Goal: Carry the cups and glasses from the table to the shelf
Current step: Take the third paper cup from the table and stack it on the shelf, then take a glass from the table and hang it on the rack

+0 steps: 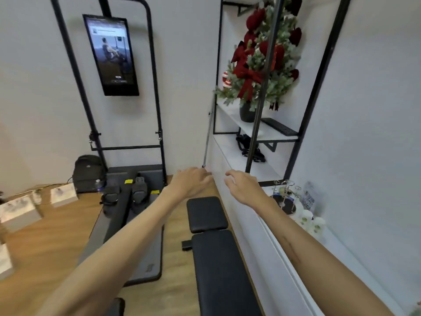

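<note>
Left hand [190, 181] and right hand [242, 185] both empty, fingers relaxed (fingertips blurred). Small glassware [284, 190] on white counter [257, 226] half hidden behind right wrist.

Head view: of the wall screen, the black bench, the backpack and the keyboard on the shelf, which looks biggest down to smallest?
1. Bench, though it is nearest the camera.
2. Screen.
3. Backpack.
4. Keyboard.
</note>
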